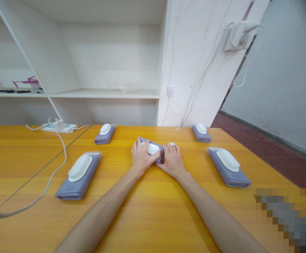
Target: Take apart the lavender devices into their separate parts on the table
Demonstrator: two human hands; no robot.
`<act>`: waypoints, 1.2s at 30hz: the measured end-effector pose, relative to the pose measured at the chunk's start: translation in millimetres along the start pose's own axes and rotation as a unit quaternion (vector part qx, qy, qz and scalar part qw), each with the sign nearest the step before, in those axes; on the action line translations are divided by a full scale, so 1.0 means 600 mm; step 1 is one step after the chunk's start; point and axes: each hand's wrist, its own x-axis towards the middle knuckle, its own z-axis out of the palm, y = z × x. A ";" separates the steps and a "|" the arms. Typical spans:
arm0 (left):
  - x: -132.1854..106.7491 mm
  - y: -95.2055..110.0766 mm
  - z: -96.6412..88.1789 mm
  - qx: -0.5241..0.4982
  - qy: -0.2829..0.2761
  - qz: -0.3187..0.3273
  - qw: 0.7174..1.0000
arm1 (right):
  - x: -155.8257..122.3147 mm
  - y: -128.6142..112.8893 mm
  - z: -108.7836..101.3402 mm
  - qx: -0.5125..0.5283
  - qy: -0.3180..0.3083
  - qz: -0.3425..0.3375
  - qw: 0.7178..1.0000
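Observation:
Near the table's middle, my left hand (141, 154) is closed round a tilted purple-grey rectangular case (151, 142), its thumb across the front. A white oval part with fine raised lines (152, 149) shows on the case between thumb and fingers. My right hand (173, 158) is right beside the case's right end, its fingers curled and its thumb low by the case's lower edge. A bit of a white piece (172, 143) peeks out at the right fingertips; the rest of it is hidden.
Similar purple-grey cases with white rounded pieces on top lie around: front left (75, 179), back left (105, 135), back right (201, 134) and front right (229, 168). A power strip (59, 127) with a white cable (60, 165) lies left. White shelves (105, 93) stand behind the table.

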 end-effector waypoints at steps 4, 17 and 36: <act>0.001 -0.001 0.000 0.000 0.001 0.000 1.000 | 0.000 -0.001 -0.002 -0.006 -0.004 0.000 1.000; 0.004 -0.007 0.004 -0.021 0.029 -0.014 0.999 | 0.000 -0.004 -0.001 -0.004 0.010 0.008 1.000; 0.008 -0.004 -0.005 0.031 0.009 -0.014 0.999 | 0.002 -0.014 -0.025 0.044 0.026 -0.041 0.998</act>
